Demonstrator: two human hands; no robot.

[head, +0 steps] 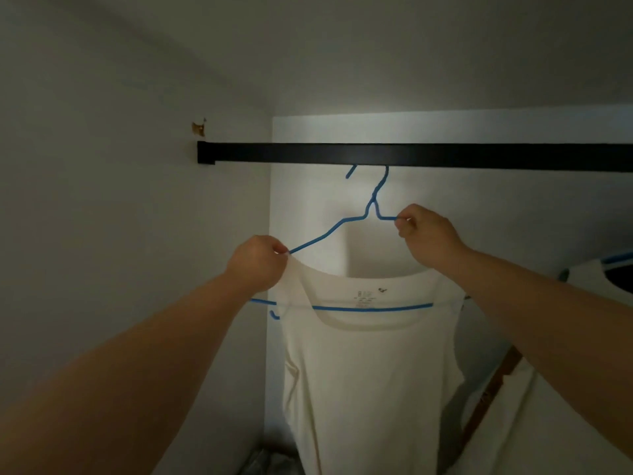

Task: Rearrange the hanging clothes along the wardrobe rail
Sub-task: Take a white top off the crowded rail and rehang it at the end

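Note:
A black wardrobe rail (411, 155) runs across the view at the top. A blue wire hanger (329, 233) hooks over it near its left end and carries a cream sleeveless top (370, 371). My left hand (257, 264) pinches the hanger's left shoulder together with the top's strap. On the right shoulder, close to the neck, my right hand (424, 236) grips the wire. Both arms reach up from below.
The wardrobe's left side wall (120, 234) stands close beside the hanger. At the right edge hangs another pale garment (548, 423) on a second blue hanger (618, 258). A brown strap (493, 392) slants down behind the cream top. The rail's right part is bare.

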